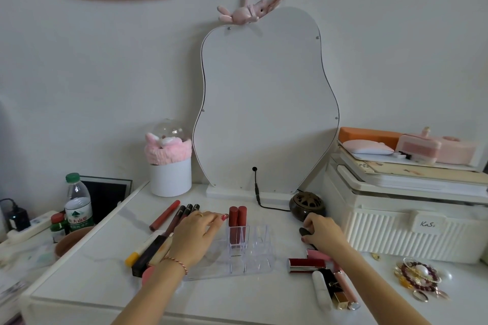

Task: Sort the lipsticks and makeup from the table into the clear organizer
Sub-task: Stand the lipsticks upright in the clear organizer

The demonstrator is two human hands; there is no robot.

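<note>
Head view | two red lipsticks (238, 221) are standing in clear organizer (253, 253) | left hand (196, 235) is being rested flat on it, fingers extended | dark item (304, 231) is being pinched by right hand (323, 232) | lipsticks on table (237, 295) both sides are waiting.

Soft, even, fairly dim daylight fills the scene, with a cool grey cast on the wall (92, 74). Shadows are faint (the clearest fall just beside the hands on the white table (237, 298)). No harsh glare shows. The wide-angle lens bends the edges, and detail smears slightly toward the corners; the centre stays reasonably sharp.
</note>
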